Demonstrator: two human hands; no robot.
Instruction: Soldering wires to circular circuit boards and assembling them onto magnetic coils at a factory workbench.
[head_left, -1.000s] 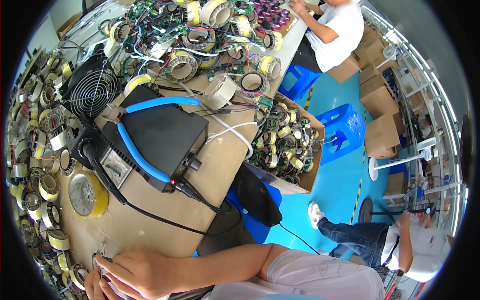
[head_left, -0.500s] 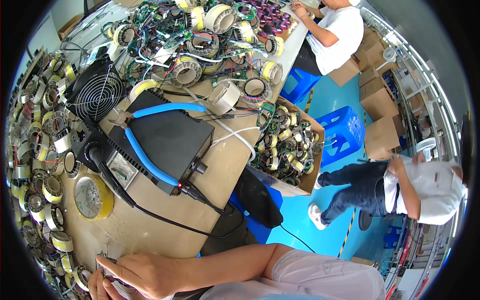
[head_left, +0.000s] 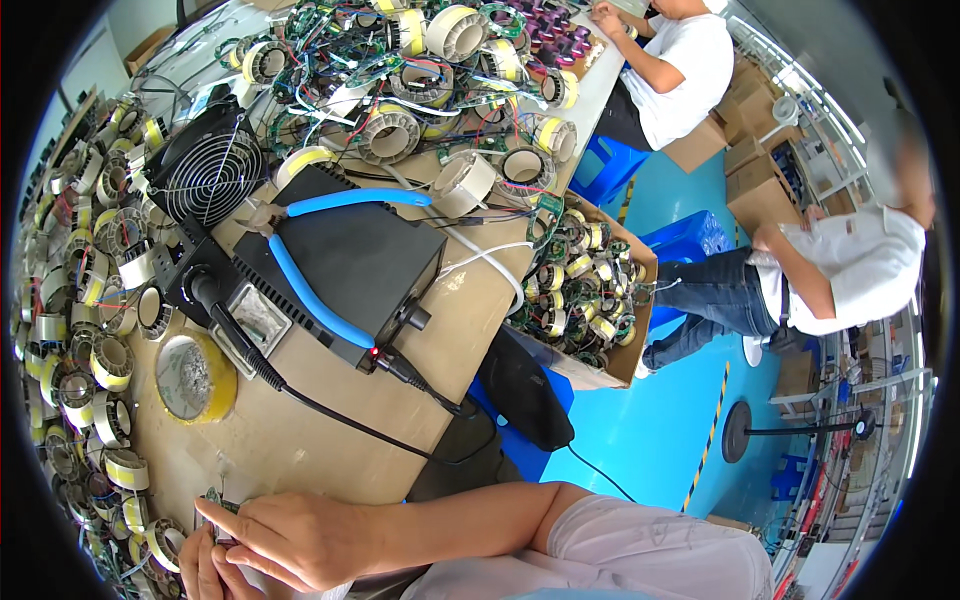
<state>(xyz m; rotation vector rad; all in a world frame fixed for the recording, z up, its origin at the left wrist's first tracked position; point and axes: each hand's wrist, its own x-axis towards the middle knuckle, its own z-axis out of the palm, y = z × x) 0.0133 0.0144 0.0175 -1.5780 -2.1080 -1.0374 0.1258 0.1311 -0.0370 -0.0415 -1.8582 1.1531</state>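
At the lower left my right hand (head_left: 290,540) is closed, its index finger stretched along a small green circuit board (head_left: 212,495) with thin wires. Just below it, the fingers of my left hand (head_left: 205,570) are bent around the same piece; the rest of that hand is cut off by the picture's edge. Most of the board is hidden by the fingers. Nearest to the hands are a heap of white-and-yellow ring-shaped coils (head_left: 125,470) on the left and a roll of yellow tape (head_left: 196,376) farther up the table.
Blue-handled cutters (head_left: 310,290) lie on a black box (head_left: 350,250) with a cable. Beside it stands a black fan (head_left: 210,180). Tangled coils and boards (head_left: 390,130) cover the far table. A carton of coils (head_left: 640,340) stands right. One person (head_left: 680,80) sits; another (head_left: 850,265) stands.
My view has shifted slightly, so the table things sit a little farther right. Both hands stay together on the small board. The standing person has moved farther away, toward the blue stool.
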